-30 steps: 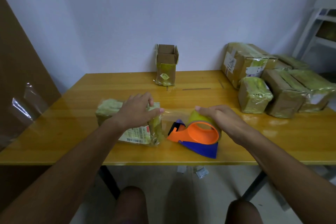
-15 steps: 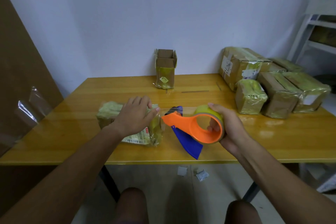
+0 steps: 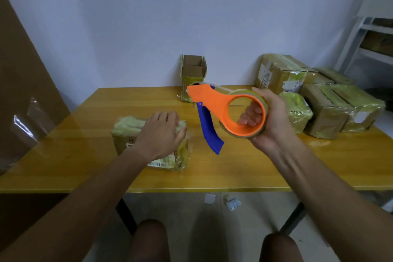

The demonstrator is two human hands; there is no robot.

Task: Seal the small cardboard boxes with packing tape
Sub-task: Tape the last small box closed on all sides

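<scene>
Head view: open box [image 3: 193,76] upright, contents unseen; taped box [image 3: 129,134] under left hand [image 3: 161,134].

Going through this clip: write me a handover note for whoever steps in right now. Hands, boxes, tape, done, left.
Left hand: flat on the taped small box near the table's front edge, fingers straight.
Right hand: grip around the roll in the orange and blue tape dispenser, held up off the table.
Done: that box looks wrapped in tape; a pile of taped boxes sits at the right.
Left: the open-topped box at the back edge still needs sealing.
</scene>
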